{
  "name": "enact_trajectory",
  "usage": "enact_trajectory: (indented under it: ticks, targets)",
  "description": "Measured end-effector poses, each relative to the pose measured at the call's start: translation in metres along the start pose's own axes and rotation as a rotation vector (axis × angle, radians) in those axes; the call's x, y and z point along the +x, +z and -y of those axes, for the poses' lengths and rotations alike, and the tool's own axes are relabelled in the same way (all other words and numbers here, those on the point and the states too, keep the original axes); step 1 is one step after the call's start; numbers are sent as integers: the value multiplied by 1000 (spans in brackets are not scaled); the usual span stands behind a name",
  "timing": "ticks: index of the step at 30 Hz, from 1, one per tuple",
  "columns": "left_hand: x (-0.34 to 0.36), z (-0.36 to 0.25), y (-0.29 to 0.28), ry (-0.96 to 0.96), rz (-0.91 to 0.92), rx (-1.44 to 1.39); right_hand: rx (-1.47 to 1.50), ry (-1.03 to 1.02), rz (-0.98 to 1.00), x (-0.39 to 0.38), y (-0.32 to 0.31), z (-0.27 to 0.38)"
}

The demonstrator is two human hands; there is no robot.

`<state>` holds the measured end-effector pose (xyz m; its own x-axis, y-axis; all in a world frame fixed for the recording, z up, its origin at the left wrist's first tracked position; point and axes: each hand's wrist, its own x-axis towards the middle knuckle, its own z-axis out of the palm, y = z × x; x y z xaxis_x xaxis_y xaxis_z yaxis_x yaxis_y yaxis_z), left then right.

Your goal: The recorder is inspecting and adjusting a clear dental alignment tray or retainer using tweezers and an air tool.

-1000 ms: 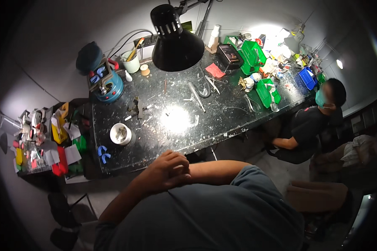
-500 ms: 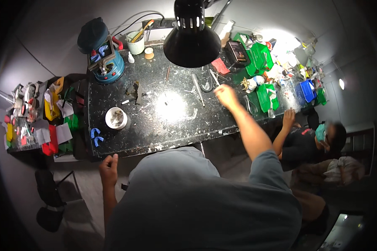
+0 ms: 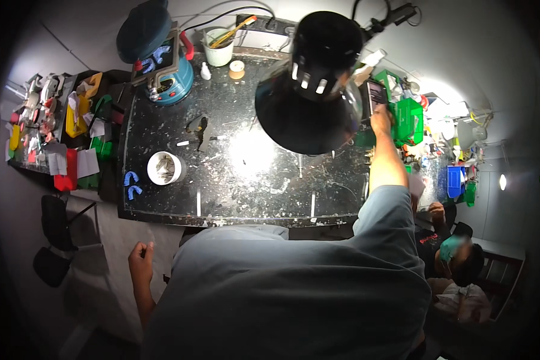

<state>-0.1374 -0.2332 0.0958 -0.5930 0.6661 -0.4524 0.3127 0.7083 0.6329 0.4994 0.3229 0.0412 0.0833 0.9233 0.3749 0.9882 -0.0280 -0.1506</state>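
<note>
My right hand (image 3: 380,121) reaches to the back right of the bench, at the near edge of a dark open box (image 3: 376,92) of slim tools. Its fingers look curled together; whatever they hold is too small to make out. Off the bench's front left corner hangs my left hand (image 3: 141,259), loosely closed with nothing in it. The bench things nearest to it are two blue horseshoe-shaped pieces (image 3: 132,178) and a white tub (image 3: 180,173) with thin pieces inside. A black lamp head (image 3: 309,114) covers part of the bench's middle.
A blue-green pot with a raised lid (image 3: 173,90) stands back left. Beside it are a pale cup (image 3: 220,56) with brushes, a white bottle (image 3: 206,71) and a spool (image 3: 236,70). Green bins (image 3: 409,123) line the right. A masked person (image 3: 441,249) sits at the right.
My right hand has moved away from the scissors, back and right to the dark box. The view has shifted, and the lamp now covers the tools at the middle.
</note>
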Motion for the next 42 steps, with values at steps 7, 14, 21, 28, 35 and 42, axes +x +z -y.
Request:
enact_trajectory:
  ticks: [7, 14, 21, 28, 35, 42]
  targets:
    - [6, -21, -19, 104, -149, 10, 432, -109, -655, -31, -62, 86]
    - [51, -16, -20, 330, -207, -25, 557, -124, -306, -205, -39, 159]
    - [127, 11, -47, 289, -148, 79, 584, -98, 201, -377, -65, 277]
    - [177, 16, -34, 561, -198, 362, 599, -143, 257, -388, -77, 321]
    - [204, 11, -28, 661, -118, 339, 629, 27, 266, -393, -85, 316]
    - [216, 11, -30, 693, -22, 269, 625, -61, 300, -391, -98, 340]
